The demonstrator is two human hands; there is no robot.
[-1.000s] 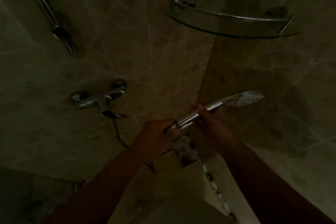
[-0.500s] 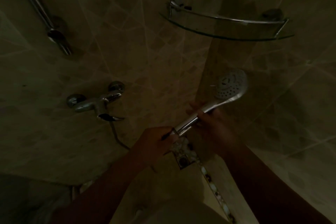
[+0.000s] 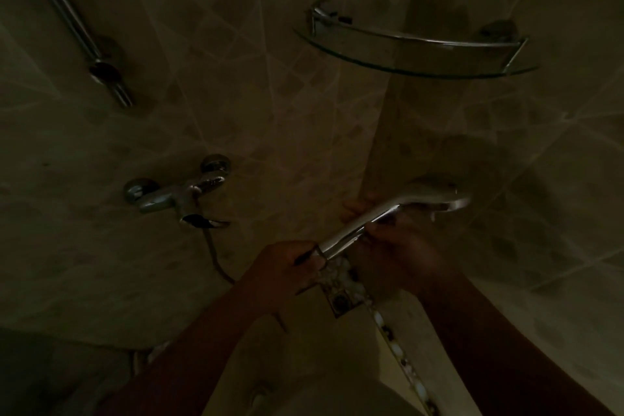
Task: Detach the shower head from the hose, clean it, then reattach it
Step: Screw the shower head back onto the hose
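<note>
Dimly, shower head gripped, corner shelf above

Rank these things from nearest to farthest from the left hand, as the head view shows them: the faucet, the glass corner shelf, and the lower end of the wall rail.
Measured from the left hand, which grips the bottom end of the shower head handle:
1. Faucet: on the wall, up and to the left.
2. Wall rail end: far upper left.
3. Glass corner shelf: high in the corner, upper right.
The rail end and the shelf look nearly equal, so I would not rank those two firmly.
</note>
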